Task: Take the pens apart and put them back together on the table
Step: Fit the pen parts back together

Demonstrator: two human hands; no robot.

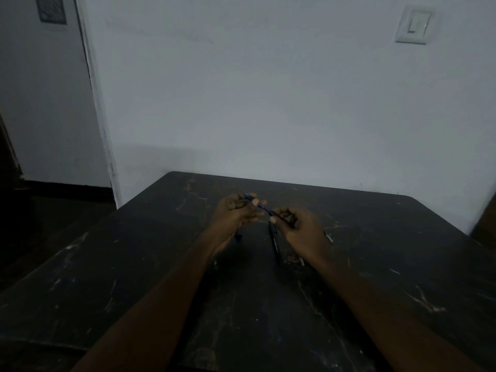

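A blue pen (262,207) is held above the dark table (268,304), slanting from upper left to lower right between both hands. My left hand (236,214) grips its upper end and my right hand (298,226) grips its lower end. A dark pen (275,244) lies on the table just under and between the hands. A small dark blue piece (238,237) lies below my left hand. Small light pen parts (329,237) lie right of my right hand, and another part (302,261) lies near my right wrist.
The scratched table stands against a white wall (268,103), with its far edge just past the hands. A light switch (413,24) is on the wall at upper right. Left of the table, the dark floor (53,224) shows.
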